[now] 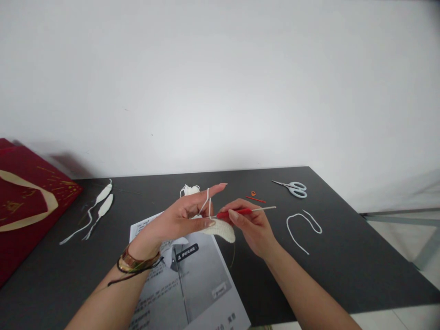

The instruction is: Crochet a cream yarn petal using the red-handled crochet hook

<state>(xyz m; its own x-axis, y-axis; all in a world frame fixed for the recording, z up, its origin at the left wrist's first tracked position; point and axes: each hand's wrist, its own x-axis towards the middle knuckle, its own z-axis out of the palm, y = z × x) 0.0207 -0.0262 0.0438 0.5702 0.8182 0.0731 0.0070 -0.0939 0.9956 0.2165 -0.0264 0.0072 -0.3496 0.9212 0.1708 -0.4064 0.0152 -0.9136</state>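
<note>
Cream crochet-work (225,231) sits low between the two hands, above the edge of a printed sheet (206,275) on the dark table (330,270). The left hand (182,214) has its grip narrowed on the piece, thumb pressed on top near the working edge, probably to keep the stitches steady close to the hook. A white strand (210,206) loops over its raised index finger, a hold that would keep the yarn taut.

The right hand (252,224) has its grip closed round the red handle of a crochet hook (244,211), pen-fashion, which likely gives fine control of the tip; that tip points left, at the piece, and the pale shaft sticks out rightward.

Both forearms come in from the lower edge and converge, the left wrist wearing bracelets (137,262). The sheet lies under the left arm, perhaps for easy reading. Scissors (292,188), an orange marker (253,193), a thin red needle (256,199) and a loose yarn length (288,228) lie on the right, seemingly handy yet out of the way.
</note>
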